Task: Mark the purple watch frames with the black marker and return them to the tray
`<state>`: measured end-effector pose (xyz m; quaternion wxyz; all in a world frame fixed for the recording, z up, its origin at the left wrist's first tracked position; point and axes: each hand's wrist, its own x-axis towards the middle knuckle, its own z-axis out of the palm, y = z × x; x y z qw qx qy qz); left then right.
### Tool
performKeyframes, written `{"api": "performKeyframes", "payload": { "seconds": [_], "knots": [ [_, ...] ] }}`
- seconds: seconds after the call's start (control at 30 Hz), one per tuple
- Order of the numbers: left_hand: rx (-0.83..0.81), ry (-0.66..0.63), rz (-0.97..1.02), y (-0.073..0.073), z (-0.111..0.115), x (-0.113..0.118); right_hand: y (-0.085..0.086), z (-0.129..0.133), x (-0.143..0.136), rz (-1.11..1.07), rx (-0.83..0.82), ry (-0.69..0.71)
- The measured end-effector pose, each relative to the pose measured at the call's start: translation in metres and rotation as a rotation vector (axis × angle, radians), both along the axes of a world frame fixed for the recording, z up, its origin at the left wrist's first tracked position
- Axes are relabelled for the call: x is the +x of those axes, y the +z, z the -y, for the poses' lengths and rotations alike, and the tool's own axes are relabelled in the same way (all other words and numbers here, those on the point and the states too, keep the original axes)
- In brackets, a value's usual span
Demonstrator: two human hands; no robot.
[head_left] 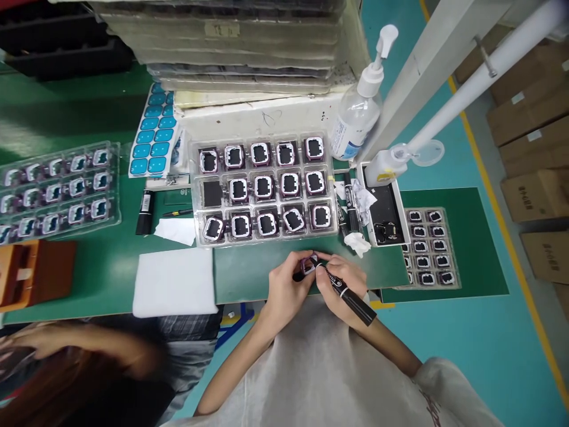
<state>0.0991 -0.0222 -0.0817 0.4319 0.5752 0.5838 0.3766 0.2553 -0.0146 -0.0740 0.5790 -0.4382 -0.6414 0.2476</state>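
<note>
Head cam: watch case (308, 265) partly hidden by L fingers (299, 261), marker (351, 296) tip.

On the green bench (98, 249) I see an orange bin (48, 276) at the far left, with a white cloth (175, 281) lying flat to its right. Farther back I have a sheet of blue stickers (153, 133), and black trays (75, 59) in the upper left corner. A clear pump bottle (355, 121) stands near a slanting white post (427, 65). Off to my right, cardboard boxes (536, 193) sit beyond a yellow floor line (482, 174). A co-worker's blurred forearm (106, 350) shows at lower left.
</note>
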Motion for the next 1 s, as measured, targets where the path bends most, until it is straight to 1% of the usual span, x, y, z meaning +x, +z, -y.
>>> {"api": "performKeyframes", "payload": {
  "seconds": [0.07,0.27,0.43,0.63,0.83,1.0],
  "knots": [
    [0.001,0.005,0.000,0.001,0.000,0.000,0.000,0.001,0.000,0.008,-0.005,-0.012],
    [0.002,0.001,-0.030,0.000,0.001,-0.001,-0.004,0.000,0.001,0.034,0.055,0.050],
    [0.005,0.009,-0.014,-0.001,0.000,0.000,-0.007,0.002,0.000,0.053,0.033,-0.022],
    [-0.065,0.025,0.078,0.003,-0.003,0.000,-0.002,0.001,0.000,-0.015,0.019,0.055],
    [-0.129,0.028,0.198,0.009,-0.008,0.000,-0.001,0.000,-0.001,-0.014,0.025,0.007],
    [-0.123,0.018,0.205,0.008,-0.009,0.000,0.001,-0.001,-0.002,-0.010,0.034,0.012]
  ]
}}
